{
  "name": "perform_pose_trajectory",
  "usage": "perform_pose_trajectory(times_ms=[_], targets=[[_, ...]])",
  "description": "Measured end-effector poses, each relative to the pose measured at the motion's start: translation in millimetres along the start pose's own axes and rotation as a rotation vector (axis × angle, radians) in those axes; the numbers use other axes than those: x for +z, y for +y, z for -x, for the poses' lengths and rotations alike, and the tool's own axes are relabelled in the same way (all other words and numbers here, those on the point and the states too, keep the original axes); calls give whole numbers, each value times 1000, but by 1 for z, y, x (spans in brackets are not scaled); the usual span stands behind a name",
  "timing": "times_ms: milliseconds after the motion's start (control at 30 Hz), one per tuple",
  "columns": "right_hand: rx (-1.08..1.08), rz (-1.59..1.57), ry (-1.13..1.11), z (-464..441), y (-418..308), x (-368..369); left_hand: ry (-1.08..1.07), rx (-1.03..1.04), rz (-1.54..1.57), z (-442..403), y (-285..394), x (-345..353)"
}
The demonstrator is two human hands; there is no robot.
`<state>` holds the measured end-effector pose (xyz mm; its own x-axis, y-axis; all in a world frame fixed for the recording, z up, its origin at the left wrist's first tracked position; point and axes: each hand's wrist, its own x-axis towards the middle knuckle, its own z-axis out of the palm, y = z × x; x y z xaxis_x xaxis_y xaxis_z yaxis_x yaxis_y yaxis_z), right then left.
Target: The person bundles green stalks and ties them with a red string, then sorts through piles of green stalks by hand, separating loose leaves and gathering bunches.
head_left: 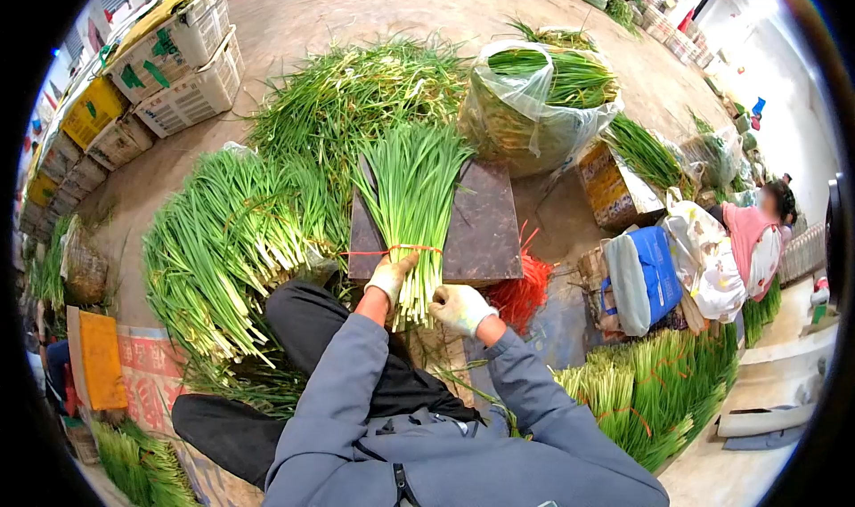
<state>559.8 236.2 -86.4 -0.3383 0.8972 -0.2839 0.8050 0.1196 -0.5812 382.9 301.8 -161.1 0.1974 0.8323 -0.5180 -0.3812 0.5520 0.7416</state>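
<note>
Green, long-leaved stalks with pale lower ends form a bundle [414,195] on the dark brown, square worktop [485,231]. The leaves fan out over the board, which probably bears their weight, while the pale ends jut past its near edge, within easy reach of both hands. A thin red tie [417,247] crosses the bundle low down, where the stalks gather closely.

The white-gloved left hand [389,275] has its fingers clamped on the bundle just below the tie, likely to keep the stalks tight together. The white-gloved right hand [461,309] is beside the pale ends, its fingers curled in; I cannot tell whether they pinch anything.

Loose bright red strands [524,292] lie by the board's right side, seemingly kept handy there. On the left, a big heap of loose green stalks [227,240] sits close to the knee, a spot that suits short reaches.
</note>
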Motion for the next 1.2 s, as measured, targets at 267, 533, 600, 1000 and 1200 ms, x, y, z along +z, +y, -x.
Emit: perform_pose_trajectory(times_ms=[267, 533, 600, 1000, 1200], targets=[[4, -58, 219, -3, -22, 10, 78, 72, -287, -3, -4, -7], [183, 54, 111, -20, -21, 24, 19, 33, -167, -5, -2, -8], [208, 81, 109, -23, -25, 25, 27, 27, -186, -1, 2, -4], [182, -506, 327, -7, 12, -11, -162, -268, 366, 0, 7, -17], [64, -743, 279, -44, 34, 19, -260, -214, 388, 20, 23, -8]])
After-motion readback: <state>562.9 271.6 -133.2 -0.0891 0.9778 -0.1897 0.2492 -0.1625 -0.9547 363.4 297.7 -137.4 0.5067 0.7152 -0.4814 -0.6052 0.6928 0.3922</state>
